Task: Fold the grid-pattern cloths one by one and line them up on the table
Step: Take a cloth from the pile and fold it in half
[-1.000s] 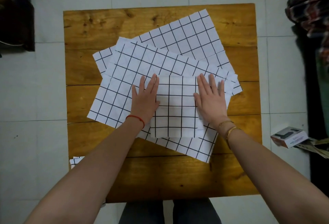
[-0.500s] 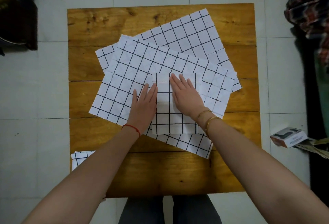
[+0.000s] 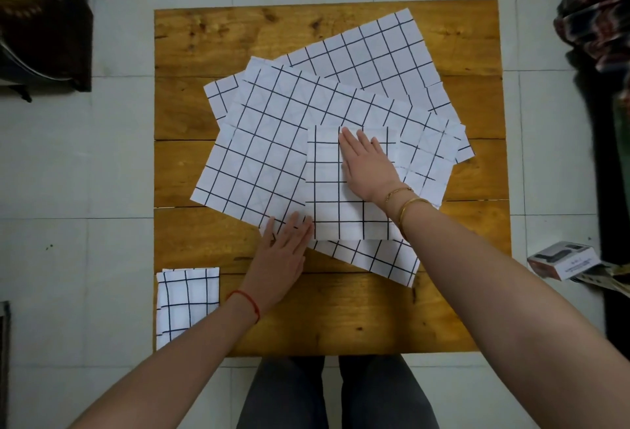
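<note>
wooden table on pale tiled floor

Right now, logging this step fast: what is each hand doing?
Left hand: open, fingers straight, fingertips at the near left corner of the folded cloth.
Right hand: open, lying flat on the folded cloth, holding nothing.

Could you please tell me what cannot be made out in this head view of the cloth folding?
- How many unfolded cloths lie in the pile: they overlap.
- How many layers the folded cloth has: only its top shows, partly under the right hand.
- The finished cloth at the table corner: the left forearm covers its near edge.
- The left hand fingertips' contact: unclear.
</note>
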### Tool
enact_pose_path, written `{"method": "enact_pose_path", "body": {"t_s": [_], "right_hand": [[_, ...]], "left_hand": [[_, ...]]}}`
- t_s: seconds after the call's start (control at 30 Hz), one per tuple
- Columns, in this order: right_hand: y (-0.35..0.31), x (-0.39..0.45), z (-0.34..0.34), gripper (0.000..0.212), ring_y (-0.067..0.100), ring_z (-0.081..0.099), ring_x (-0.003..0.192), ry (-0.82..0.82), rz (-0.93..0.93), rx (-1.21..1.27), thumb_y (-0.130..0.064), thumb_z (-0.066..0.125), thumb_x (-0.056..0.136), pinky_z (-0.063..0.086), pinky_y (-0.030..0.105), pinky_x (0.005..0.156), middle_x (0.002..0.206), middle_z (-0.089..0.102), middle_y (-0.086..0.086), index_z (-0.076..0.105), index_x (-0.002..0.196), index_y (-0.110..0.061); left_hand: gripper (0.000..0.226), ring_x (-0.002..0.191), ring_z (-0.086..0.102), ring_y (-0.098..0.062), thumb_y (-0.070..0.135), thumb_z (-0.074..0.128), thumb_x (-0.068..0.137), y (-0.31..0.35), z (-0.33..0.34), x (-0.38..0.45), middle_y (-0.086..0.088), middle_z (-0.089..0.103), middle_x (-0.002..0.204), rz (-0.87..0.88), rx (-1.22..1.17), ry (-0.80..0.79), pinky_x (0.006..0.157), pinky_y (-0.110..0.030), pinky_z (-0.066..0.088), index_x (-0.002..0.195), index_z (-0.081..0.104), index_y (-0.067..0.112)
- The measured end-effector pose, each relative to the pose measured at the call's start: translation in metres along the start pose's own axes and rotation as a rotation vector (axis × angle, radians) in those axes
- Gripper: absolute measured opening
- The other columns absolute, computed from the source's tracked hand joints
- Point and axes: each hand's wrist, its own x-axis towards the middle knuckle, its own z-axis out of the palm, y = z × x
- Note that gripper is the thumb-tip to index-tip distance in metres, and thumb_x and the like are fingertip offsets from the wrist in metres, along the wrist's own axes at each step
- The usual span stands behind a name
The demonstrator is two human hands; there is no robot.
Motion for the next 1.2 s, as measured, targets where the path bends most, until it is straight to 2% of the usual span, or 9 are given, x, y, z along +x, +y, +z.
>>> {"method": "enact_pose_path", "body": {"t_s": [0.13, 0.23, 0.33, 0.4, 0.57, 0.8, 0.97, 1.07, 1.2], "right_hand": [[0.000, -0.001, 0.000, 0.057, 0.027, 0.001, 0.150, 0.021, -0.011, 0.040, -0.022, 0.026, 0.104, 0.001, 0.041, 0.122, 0.163, -0.001, 0.003, 0.004, 0.155, -0.011], [0.004, -0.010, 0.000, 0.052, 0.030, 0.017, 0.146, 0.217, -0.023, 0.284, -0.019, 0.034, 0.101, 0.013, 0.044, 0.121, 0.159, 0.021, 0.010, 0.024, 0.151, -0.007], [0.012, -0.032, 0.000, 0.037, 0.029, 0.048, 0.122, 0.552, 0.159, 0.473, -0.017, 0.046, 0.096, 0.037, 0.036, 0.104, 0.132, 0.053, 0.013, 0.051, 0.130, -0.004], [0.021, -0.049, 0.003, 0.027, 0.027, 0.053, 0.106, 0.651, 0.373, 0.553, -0.019, 0.052, 0.093, 0.042, 0.036, 0.091, 0.114, 0.059, 0.011, 0.057, 0.116, -0.006], [0.043, -0.078, 0.029, 0.025, 0.024, 0.056, 0.091, 0.537, 0.619, 0.713, -0.033, 0.063, 0.085, 0.049, 0.039, 0.081, 0.094, 0.061, 0.006, 0.060, 0.095, -0.010], [0.044, -0.078, 0.034, 0.030, 0.017, 0.059, 0.081, 0.386, 0.717, 0.890, -0.034, 0.072, 0.081, 0.046, 0.028, 0.070, 0.088, 0.064, 0.004, 0.063, 0.095, -0.009], [0.042, -0.070, 0.030, 0.020, 0.018, 0.058, 0.084, 0.353, 0.736, 0.969, -0.026, 0.072, 0.080, 0.045, 0.026, 0.072, 0.083, 0.063, 0.003, 0.063, 0.086, -0.009], [0.040, -0.069, 0.027, 0.016, 0.016, 0.056, 0.078, 0.362, 0.721, 1.007, -0.023, 0.071, 0.082, 0.046, 0.024, 0.072, 0.072, 0.058, -0.001, 0.062, 0.085, -0.011], [0.038, -0.070, 0.025, 0.015, 0.010, 0.050, 0.069, 0.379, 0.727, 1.126, -0.023, 0.072, 0.083, 0.043, 0.019, 0.066, 0.066, 0.052, -0.007, 0.061, 0.084, -0.012]], "left_hand": [[0.057, 0.148, 0.014, -0.033, 0.036, 0.030, 0.100, 0.004, 0.000, -0.007, -0.009, 0.024, 0.159, 0.057, 0.013, -0.003, 0.115, -0.057, 0.020, 0.151, 0.026, 0.012], [0.046, 0.133, 0.044, -0.028, 0.030, 0.038, 0.097, 0.006, -0.014, 0.001, -0.009, 0.051, 0.140, 0.013, -0.110, 0.127, 0.110, -0.047, 0.036, 0.138, 0.049, 0.013], [0.034, 0.107, 0.053, -0.017, 0.023, 0.043, 0.096, 0.007, -0.032, 0.021, -0.004, 0.056, 0.119, -0.208, -0.462, 0.246, 0.094, -0.035, 0.048, 0.127, 0.054, 0.013], [0.032, 0.100, 0.053, -0.015, 0.020, 0.049, 0.094, 0.005, -0.041, 0.038, -0.004, 0.056, 0.114, -0.408, -0.660, 0.303, 0.087, -0.033, 0.050, 0.124, 0.055, 0.013], [0.029, 0.093, 0.050, -0.013, 0.018, 0.057, 0.092, 0.001, -0.054, 0.075, -0.010, 0.056, 0.111, -0.759, -1.038, 0.277, 0.079, -0.026, 0.045, 0.119, 0.057, 0.008], [0.029, 0.093, 0.062, -0.025, 0.022, 0.065, 0.088, -0.001, -0.049, 0.088, -0.012, 0.061, 0.105, -0.827, -1.101, 0.200, 0.083, -0.039, 0.054, 0.114, 0.057, 0.009], [0.021, 0.089, 0.062, -0.020, 0.021, 0.069, 0.085, -0.005, -0.053, 0.093, -0.007, 0.063, 0.095, -0.891, -1.195, 0.193, 0.083, -0.033, 0.055, 0.103, 0.063, 0.009], [0.018, 0.074, 0.056, -0.006, 0.019, 0.069, 0.085, -0.006, -0.057, 0.095, 0.003, 0.060, 0.084, -0.943, -1.238, 0.194, 0.069, -0.018, 0.050, 0.100, 0.066, 0.008], [0.018, 0.075, 0.056, -0.001, 0.019, 0.072, 0.082, -0.010, -0.064, 0.093, 0.004, 0.065, 0.089, -0.936, -1.308, 0.161, 0.069, -0.016, 0.047, 0.098, 0.067, 0.012]]}}
